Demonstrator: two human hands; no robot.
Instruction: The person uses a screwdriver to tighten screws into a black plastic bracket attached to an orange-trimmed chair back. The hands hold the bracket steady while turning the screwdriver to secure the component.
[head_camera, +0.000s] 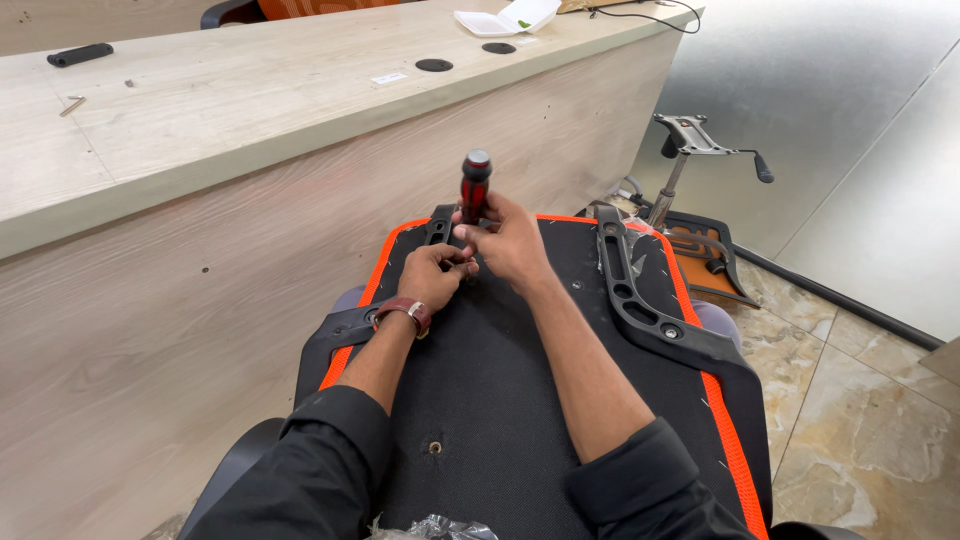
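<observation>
The right hand (510, 240) is closed around the lower handle of a red-and-black screwdriver (474, 187), held upright over the far edge of the black chair seat (500, 380); the left hand (437, 275), fingers curled tight, pinches at its base, what it pinches hidden; the seat's rim is orange.

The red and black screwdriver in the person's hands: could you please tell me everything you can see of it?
The screwdriver has a chunky handle, red with black grip sections and a rounded grey-black cap, plastic or rubber by its look. It stands about upright, cap up, over the far end of the black seat base with orange edging. The right hand wraps the handle's lower part; the left hand pinches just below, where the shaft would be. Shaft and tip are hidden by the fingers.
</observation>
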